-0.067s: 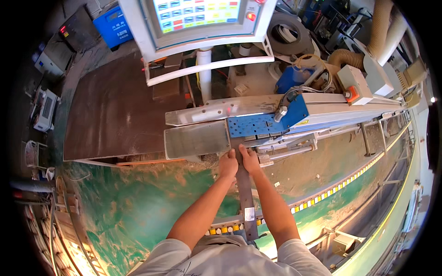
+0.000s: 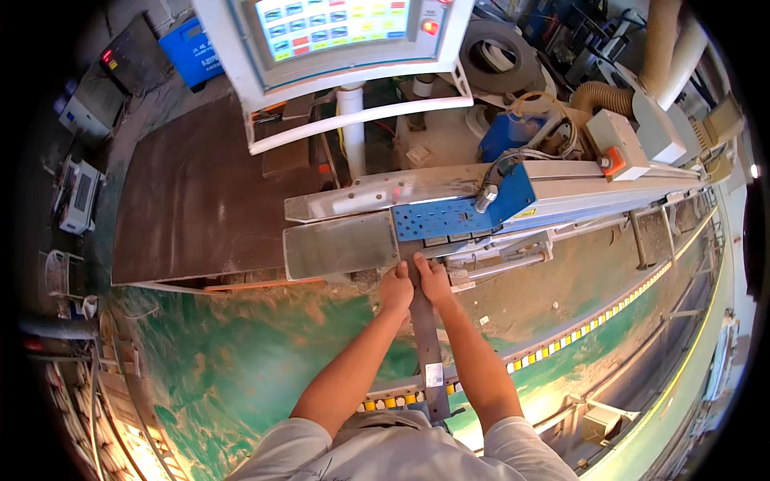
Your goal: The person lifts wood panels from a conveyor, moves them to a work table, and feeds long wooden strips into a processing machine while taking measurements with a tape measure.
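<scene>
Both my hands grip the far end of a long grey metal bar that runs from my waist toward the machine. My left hand clasps its left side and my right hand its right side, thumbs on top. The bar's tip sits under a blue perforated plate on the machine's carriage. A flat steel plate lies just left of my hands. A long pale rail stretches to the right behind the blue plate.
A control panel with a coloured screen stands above on a white post. A dark brown board lies to the left. The green floor has a yellow-black striped strip. Dust hoses are at the upper right.
</scene>
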Motion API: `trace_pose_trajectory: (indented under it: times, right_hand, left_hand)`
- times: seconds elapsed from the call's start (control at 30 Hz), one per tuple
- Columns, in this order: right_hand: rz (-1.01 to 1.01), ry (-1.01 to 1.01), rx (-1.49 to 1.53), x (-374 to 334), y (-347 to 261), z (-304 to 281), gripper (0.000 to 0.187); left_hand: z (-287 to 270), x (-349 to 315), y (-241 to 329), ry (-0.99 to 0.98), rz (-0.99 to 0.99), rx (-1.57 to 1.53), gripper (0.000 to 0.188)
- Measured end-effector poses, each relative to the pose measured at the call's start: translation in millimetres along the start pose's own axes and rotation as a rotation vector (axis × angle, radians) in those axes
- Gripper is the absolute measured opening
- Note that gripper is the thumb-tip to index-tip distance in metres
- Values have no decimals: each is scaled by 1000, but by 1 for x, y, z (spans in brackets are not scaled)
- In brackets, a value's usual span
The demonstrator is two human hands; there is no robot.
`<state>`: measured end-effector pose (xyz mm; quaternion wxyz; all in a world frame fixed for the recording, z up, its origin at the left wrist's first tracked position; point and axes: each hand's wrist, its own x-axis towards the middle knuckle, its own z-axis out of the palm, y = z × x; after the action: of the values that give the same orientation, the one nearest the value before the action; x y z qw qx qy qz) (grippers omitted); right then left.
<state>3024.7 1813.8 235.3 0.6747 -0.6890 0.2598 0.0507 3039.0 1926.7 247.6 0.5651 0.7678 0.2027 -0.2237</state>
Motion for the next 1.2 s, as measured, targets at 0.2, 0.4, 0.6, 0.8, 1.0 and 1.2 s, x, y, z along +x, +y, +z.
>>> trace_pose_trajectory:
  times: [0.2,0.4,0.6,0.8,1.0,1.2]
  right_hand:
    - [14,25,-50,15,6,-44,60]
    - [-21,98,-16,22,-10,-102,59]
    - [-58,72,-82,36,-17,-159,58]
    - [-60,79,-202,48,-19,-212,59]
    - [25,85,-103,50,-27,-274,58]
    - [-6,62,-211,66,-26,-320,65]
  left_hand:
    - [38,-4,12,3,49,94,47]
    - [98,-11,26,-2,43,50,48]
    - [151,7,17,-38,54,77,45]
    - [199,-8,40,-54,13,-47,44]
    - [261,-43,82,-100,-76,-49,45]
    - [306,-27,71,-69,78,-12,41]
